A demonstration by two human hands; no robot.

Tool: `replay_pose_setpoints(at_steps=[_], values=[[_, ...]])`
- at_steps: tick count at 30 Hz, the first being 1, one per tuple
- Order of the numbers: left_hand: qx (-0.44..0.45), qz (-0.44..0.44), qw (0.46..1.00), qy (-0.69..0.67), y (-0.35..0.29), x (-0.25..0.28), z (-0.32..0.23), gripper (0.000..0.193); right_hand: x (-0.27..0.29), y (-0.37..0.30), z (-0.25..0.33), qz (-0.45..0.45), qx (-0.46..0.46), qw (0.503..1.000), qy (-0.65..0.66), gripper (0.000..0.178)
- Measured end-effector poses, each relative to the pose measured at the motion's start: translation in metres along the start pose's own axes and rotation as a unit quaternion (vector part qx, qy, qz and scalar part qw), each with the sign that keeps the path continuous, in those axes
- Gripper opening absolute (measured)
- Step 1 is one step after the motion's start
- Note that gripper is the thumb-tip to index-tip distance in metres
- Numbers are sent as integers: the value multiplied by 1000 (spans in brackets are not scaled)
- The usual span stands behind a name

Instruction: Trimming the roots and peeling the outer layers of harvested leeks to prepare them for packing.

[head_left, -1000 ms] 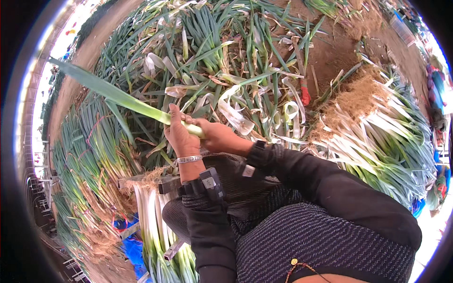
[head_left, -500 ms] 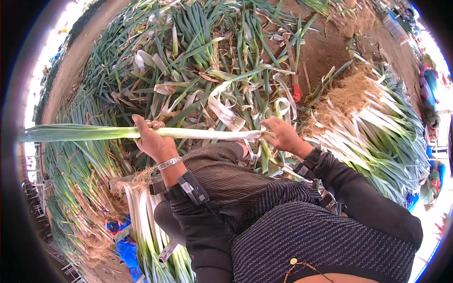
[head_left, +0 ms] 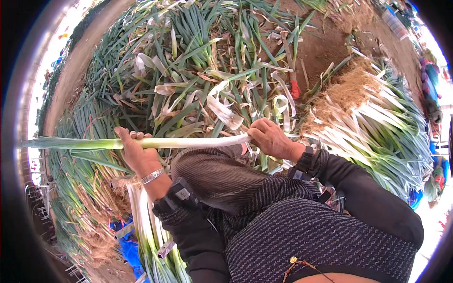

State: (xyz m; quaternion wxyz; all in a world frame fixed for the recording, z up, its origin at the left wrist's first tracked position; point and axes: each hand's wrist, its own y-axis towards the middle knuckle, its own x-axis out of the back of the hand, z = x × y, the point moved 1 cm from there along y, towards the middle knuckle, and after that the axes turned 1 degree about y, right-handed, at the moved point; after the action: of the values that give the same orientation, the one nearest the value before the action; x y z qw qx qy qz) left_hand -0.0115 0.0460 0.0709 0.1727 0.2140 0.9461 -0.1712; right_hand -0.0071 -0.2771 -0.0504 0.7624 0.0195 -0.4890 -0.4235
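Observation:
A long green onion (head_left: 188, 142) lies level across the space in front of my lap. Its dark green leaves point left and its white end points right. My left hand (head_left: 138, 148) is wrapped round the stalk where the green turns white, thumb up. At the other end my right hand (head_left: 272, 137) is closed on the white base, and its fingers hide the tip. One leaf (head_left: 101, 159) hangs loose below the stalk, slanting down toward my left wrist.
Leaves and peeled skins (head_left: 222, 106) lie heaped ahead. To the right rests a stack of green onions (head_left: 373, 127) with roots on. More bundles (head_left: 85, 188) line the left side. Beside my leg, onions (head_left: 146, 221) lie in a metal frame (head_left: 166, 248). A red-ended tool (head_left: 295, 88) lies beyond my right hand.
Both hands have shifted left, the left one also slightly down, carrying the onion. My right fingers have closed further round the white end. A leaf now hangs apart below the stalk.

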Motion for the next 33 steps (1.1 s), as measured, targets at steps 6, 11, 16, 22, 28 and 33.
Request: replay_pose_setpoints(at_steps=[6,11,16,22,28,33], values=[[-15,50,998,22,-13,15,-36,37,-4,12,21,20,-17,998,65,19],[-34,84,996,26,-25,29,-72,38,-14,18,39,29,10,996,81,19],[-54,59,996,31,-35,44,-103,31,-17,23,52,3,35,998,60,17],[-192,221,952,93,-49,70,-125,38,2,33,57,-19,35,992,123,13],[-236,114,956,132,-47,82,-121,42,-7,34,63,19,71,976,204,17],[-243,89,956,135,-42,91,-115,44,-13,38,72,84,19,965,247,26]])
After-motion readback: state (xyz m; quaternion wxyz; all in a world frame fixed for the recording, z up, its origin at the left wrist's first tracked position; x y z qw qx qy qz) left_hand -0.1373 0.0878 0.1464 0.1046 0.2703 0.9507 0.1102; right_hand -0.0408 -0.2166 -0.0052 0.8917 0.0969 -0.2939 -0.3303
